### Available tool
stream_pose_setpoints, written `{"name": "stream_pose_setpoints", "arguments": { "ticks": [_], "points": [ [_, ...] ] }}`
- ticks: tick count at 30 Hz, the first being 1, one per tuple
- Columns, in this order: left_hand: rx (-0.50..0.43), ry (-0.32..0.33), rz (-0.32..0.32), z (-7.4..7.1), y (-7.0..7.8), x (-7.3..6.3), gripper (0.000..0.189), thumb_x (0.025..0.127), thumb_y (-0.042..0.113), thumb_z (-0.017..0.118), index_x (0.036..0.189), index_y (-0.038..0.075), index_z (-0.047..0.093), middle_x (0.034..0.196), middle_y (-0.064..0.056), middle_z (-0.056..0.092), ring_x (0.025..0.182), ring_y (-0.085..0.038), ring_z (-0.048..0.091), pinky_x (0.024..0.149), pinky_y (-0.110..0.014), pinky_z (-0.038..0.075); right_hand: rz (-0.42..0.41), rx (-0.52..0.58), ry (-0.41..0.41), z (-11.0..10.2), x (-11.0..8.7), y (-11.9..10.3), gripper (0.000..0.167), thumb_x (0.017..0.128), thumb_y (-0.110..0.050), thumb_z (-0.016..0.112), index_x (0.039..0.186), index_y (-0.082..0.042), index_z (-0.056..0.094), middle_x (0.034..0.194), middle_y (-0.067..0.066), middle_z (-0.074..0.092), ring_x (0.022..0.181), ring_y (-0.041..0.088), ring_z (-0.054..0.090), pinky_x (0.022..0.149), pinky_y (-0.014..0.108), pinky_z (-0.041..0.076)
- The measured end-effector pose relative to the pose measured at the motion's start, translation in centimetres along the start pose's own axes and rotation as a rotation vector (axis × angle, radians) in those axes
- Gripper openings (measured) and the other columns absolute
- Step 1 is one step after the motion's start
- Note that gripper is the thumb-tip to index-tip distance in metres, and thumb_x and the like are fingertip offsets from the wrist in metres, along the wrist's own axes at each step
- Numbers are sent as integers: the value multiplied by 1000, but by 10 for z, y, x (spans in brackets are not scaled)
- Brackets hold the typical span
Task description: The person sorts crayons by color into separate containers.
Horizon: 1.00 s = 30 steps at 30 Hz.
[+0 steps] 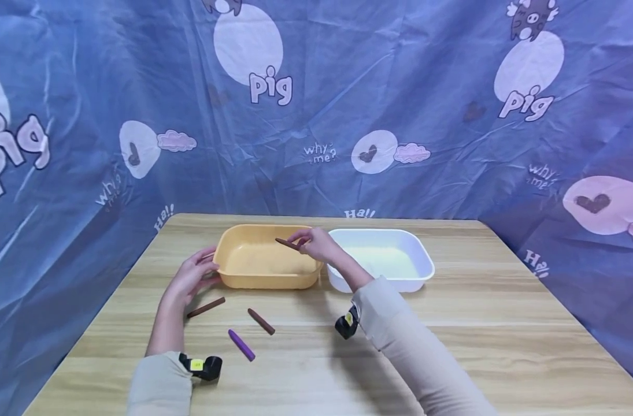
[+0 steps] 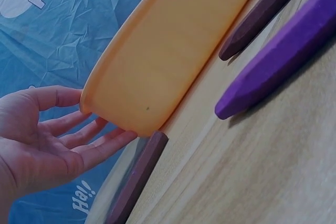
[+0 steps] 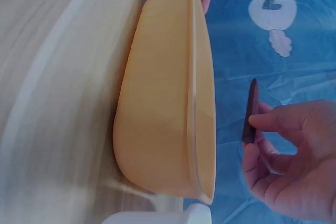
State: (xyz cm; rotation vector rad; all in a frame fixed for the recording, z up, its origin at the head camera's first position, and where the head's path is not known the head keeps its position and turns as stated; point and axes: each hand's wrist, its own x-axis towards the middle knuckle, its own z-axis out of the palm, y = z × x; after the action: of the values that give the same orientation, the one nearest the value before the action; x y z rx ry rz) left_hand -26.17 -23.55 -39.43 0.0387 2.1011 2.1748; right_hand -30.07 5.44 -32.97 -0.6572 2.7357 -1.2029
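My right hand (image 1: 318,245) pinches a brown crayon (image 1: 287,244) between thumb and fingers, above the right part of an orange bin (image 1: 271,282). In the right wrist view the crayon (image 3: 252,109) points away from the palm, apart from the bin's rim. With its fingers fairly straight, my left hand (image 2: 58,137) touches the left end of the bin, thumb near the rim. In front of the bin lie two more brown crayons, the left one (image 1: 207,307) close to my left wrist and the other (image 1: 261,321) further right. Nearest me is a purple crayon (image 1: 241,345).
A white bin (image 1: 381,283) stands just right of the orange one, partly behind my right forearm. Both bins rest on a wooden table (image 1: 503,323). A blue printed curtain (image 1: 316,110) hangs behind the table and at its sides.
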Motion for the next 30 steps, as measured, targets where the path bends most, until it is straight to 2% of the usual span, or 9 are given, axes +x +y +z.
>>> {"name": "stream_pose_setpoints", "arguments": {
  "ticks": [2, 5, 10, 14, 17, 23, 29, 30],
  "points": [
    [-4, 1, -1, -1, 1, 1, 61, 90, -5, 42, 143, -4, 13, 144, -28, 20, 119, -37, 42, 90, -40, 43, -15, 8, -15, 2, 10, -3, 37, 74, 13, 51, 103, -2, 68, 85, 14, 66, 74, 18, 58, 57, 21, 42],
    [-1, 6, -3, -1, 2, 2, 60, 90, -5, 41, 144, -4, 13, 144, -27, 20, 124, -43, 32, 90, -40, 43, -31, 6, -29, 5, 25, -6, 37, 75, 14, 49, 104, -2, 67, 88, 14, 66, 74, 18, 56, 55, 21, 40],
    [0, 9, -7, 0, 3, 3, 60, 91, -5, 42, 144, -3, 14, 145, -26, 20, 124, -43, 32, 90, -40, 43, -99, -58, -44, 10, 43, -5, 36, 77, 14, 49, 104, -1, 68, 93, 14, 66, 79, 18, 57, 61, 20, 42],
    [-12, 20, -16, 2, 1, 2, 60, 90, -5, 42, 144, -4, 15, 144, -26, 21, 124, -42, 33, 90, -40, 43, -139, -126, -49, 14, 54, 0, 37, 75, 14, 50, 103, -2, 68, 89, 10, 66, 80, 18, 58, 65, 22, 43],
    [-23, 29, -20, 4, 0, 1, 61, 90, -6, 43, 144, -3, 15, 144, -26, 21, 123, -42, 33, 90, -41, 42, -141, -168, -49, 18, 62, 7, 39, 72, 15, 49, 101, -3, 69, 84, 9, 66, 78, 18, 56, 65, 22, 41],
    [-34, 36, -23, 5, -1, 1, 61, 90, -6, 43, 144, -3, 15, 144, -26, 21, 122, -40, 35, 91, -42, 41, -108, -195, -78, 31, 72, 21, 42, 71, 16, 48, 101, -3, 69, 89, 9, 65, 78, 18, 54, 65, 22, 40],
    [-33, 36, -26, 3, -4, 3, 61, 90, -6, 42, 144, -3, 15, 144, -26, 21, 124, -42, 32, 92, -43, 41, -147, -248, -82, 50, 77, 30, 41, 72, 13, 46, 99, -5, 70, 91, 9, 65, 72, 17, 53, 60, 25, 40],
    [-35, 37, -26, 2, -3, 3, 61, 90, -6, 42, 144, -2, 16, 145, -26, 21, 124, -42, 33, 92, -43, 41, -138, -241, -85, 52, 76, 28, 40, 73, 13, 46, 100, -4, 70, 91, 11, 65, 73, 18, 53, 58, 23, 39]
  ]
}}
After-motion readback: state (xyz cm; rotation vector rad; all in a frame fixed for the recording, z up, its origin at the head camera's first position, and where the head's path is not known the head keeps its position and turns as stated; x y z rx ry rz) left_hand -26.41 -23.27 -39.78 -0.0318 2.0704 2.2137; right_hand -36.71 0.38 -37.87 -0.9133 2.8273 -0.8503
